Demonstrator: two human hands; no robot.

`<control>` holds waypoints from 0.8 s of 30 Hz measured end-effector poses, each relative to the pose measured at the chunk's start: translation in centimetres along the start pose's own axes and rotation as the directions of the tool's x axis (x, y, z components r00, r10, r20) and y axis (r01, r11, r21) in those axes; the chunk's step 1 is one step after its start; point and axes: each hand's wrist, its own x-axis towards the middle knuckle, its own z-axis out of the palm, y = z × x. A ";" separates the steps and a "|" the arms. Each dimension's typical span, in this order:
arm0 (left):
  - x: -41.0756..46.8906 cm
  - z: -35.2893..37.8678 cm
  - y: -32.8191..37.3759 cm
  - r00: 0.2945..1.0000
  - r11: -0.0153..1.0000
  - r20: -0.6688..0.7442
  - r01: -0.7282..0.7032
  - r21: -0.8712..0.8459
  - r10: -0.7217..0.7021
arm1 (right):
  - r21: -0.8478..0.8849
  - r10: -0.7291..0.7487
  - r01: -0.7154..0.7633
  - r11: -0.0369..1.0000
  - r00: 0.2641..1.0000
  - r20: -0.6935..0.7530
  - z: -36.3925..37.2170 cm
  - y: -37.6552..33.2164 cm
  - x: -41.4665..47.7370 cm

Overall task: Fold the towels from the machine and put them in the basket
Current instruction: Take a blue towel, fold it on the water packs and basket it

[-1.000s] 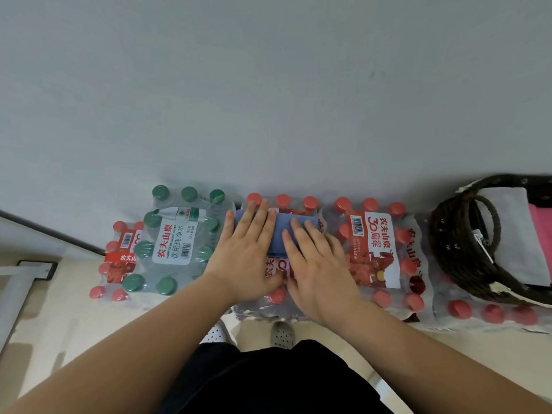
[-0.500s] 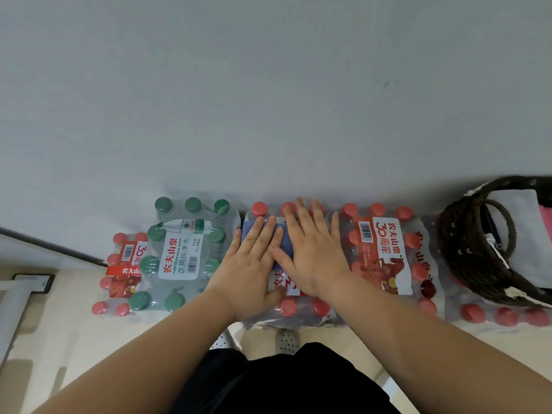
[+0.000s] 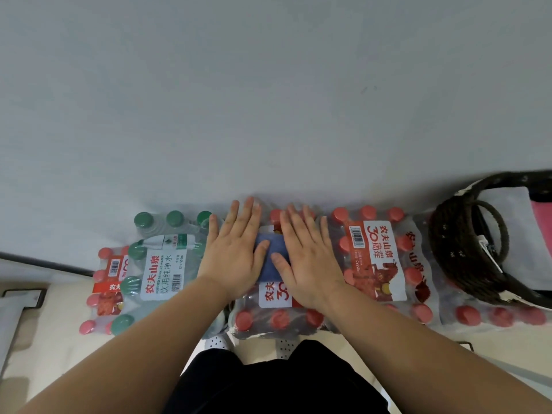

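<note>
Far left, a small red-cap bottle pack (image 3: 109,282) sat on the floor, w/ a taller green-cap water pack (image 3: 162,264) just right of it, both against the wall. Next came the left hand (image 3: 236,252), flat, fingers straight and spread, gripping nothing. It pressed down on the left part of the folded blue towel (image 3: 273,258). The towel lay on top of the middle red-cap pack (image 3: 277,312), btwn the two hands, w/ only a narrow strip showing. The right hand (image 3: 307,258) lay the same way on the towel's right part: palm down, fingers straight, nothing grasped. Further right was another red-cap pack (image 3: 376,258). At the right edge was the dark wicker basket (image 3: 442,246), apparently resting on one more pack (image 3: 493,316). It had a white towel (image 3: 516,222) and a pink towel (image 3: 542,215) in it.

The step in hand looked like pressing the fold flat, prob. the last thing before the move to the basket. To do it well: push w/ palms, not fingertips, since underneath were lumpy bottle caps under slick shrink-wrap, so the towel could skid or crease. Sweep from the middle outward to chase wrinkles to the edges. Then check the corners line up, slide fingers under both ends and lift level, so the fold won't drop open on the way right. The basket was near, so a short carry.
</note>
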 end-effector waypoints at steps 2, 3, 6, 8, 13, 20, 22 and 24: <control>0.0 0.3 -0.1 1.000 1.000 -0.024 0.002 -0.009 -0.002 | 0.005 0.025 -0.025 1.000 1.000 0.004 -0.2 0.1 0.0; 0.0 0.3 -0.1 0.999 1.000 -0.032 0.001 -0.017 -0.002 | -0.004 0.032 -0.032 0.999 0.999 0.010 -0.2 0.1 0.0; 0.2 0.6 -0.1 0.999 0.999 -0.044 0.005 -0.032 -0.006 | -0.040 0.025 -0.024 0.999 0.999 0.024 -0.3 0.1 0.0; 0.1 0.7 -0.1 0.999 0.999 -0.050 0.009 -0.037 -0.011 | -0.058 0.014 -0.013 0.998 0.999 0.032 -0.2 0.2 0.0; 0.0 0.7 -0.1 0.999 0.999 -0.032 0.020 -0.033 -0.021 | -0.074 0.001 0.002 0.997 0.999 0.041 0.2 0.2 0.1; 0.2 0.0 0.0 1.000 1.000 0.016 -0.022 -0.002 0.022 | -0.156 0.085 -0.080 0.985 0.996 0.026 -0.2 -0.7 -0.1; 0.1 -0.4 -0.2 0.998 0.998 0.030 -0.055 0.002 0.055 | -0.178 0.128 -0.126 0.976 0.992 -0.001 -0.4 -1.2 -0.3; -0.2 -0.8 -0.7 0.993 0.994 0.036 -0.111 -0.011 0.111 | -0.233 0.160 -0.157 0.960 0.987 -0.008 -0.8 -1.7 -0.7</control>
